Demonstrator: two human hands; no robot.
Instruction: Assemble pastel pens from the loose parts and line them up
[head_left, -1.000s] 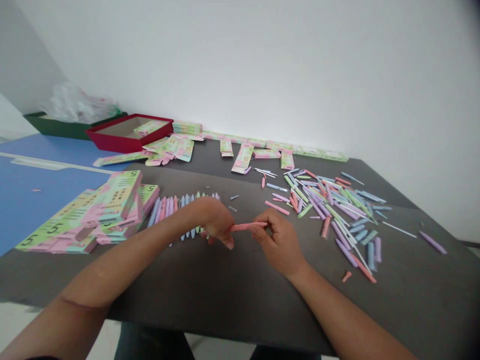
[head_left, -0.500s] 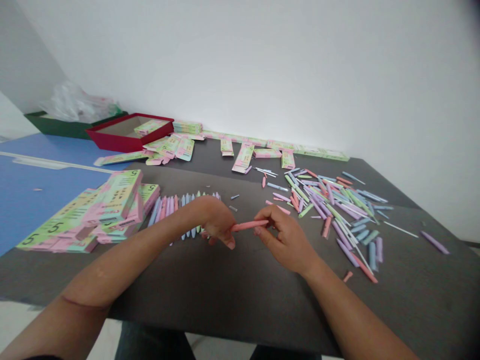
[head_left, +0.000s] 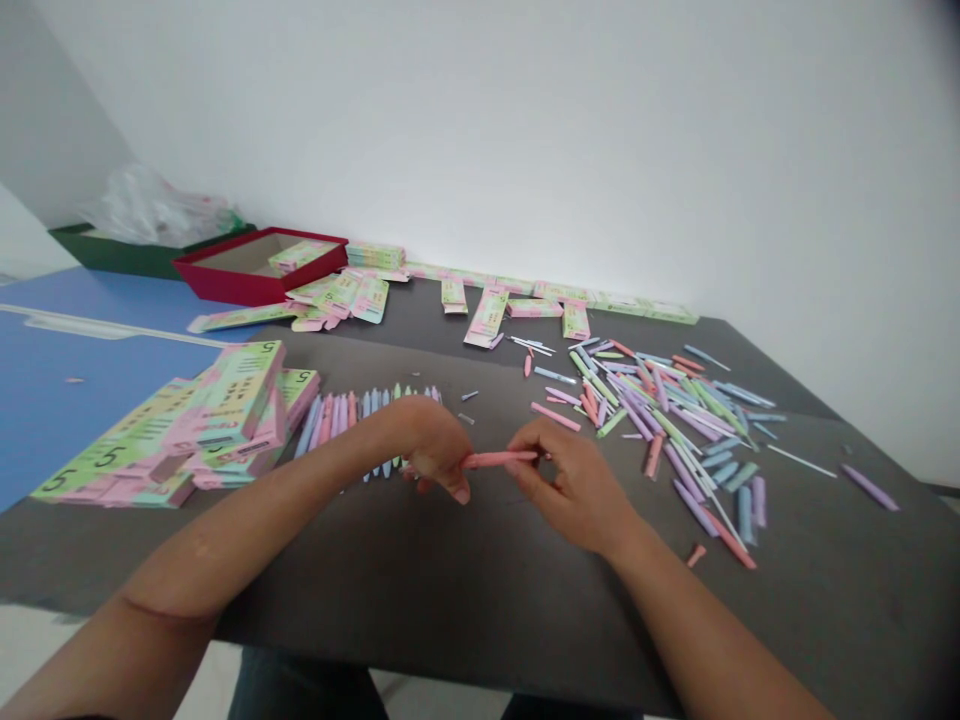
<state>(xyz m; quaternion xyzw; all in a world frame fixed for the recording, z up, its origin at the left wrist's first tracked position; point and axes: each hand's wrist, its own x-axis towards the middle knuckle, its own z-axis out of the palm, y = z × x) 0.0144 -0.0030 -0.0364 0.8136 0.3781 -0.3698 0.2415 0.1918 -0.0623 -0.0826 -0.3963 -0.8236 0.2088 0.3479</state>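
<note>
A coral-pink pen (head_left: 491, 459) spans the gap between my two hands above the dark table (head_left: 480, 590). One end is gripped by my left hand (head_left: 441, 450), which is bent sharply at the wrist. The fingertips of my right hand (head_left: 559, 478) pinch the other end. Behind my left forearm lies a row of pastel pens (head_left: 325, 418), partly covered by the arm. To the right of my right hand spreads a loose pile of pen barrels, caps and white refills (head_left: 660, 400) in pink, purple, blue and green.
Printed pen boxes (head_left: 225, 400) are stacked at the left. A red tray (head_left: 247, 285) and a green tray (head_left: 112, 252) with clear plastic bags (head_left: 154, 210) stand at the back left. Flattened cartons (head_left: 349, 297) and more boxes line the wall. A purple barrel (head_left: 870, 487) lies far right.
My right fingers have shifted slightly on the pen's end, rising a little and coming back down. The pen tilted up at the right and is nearly level again. My left hand stays in place.
</note>
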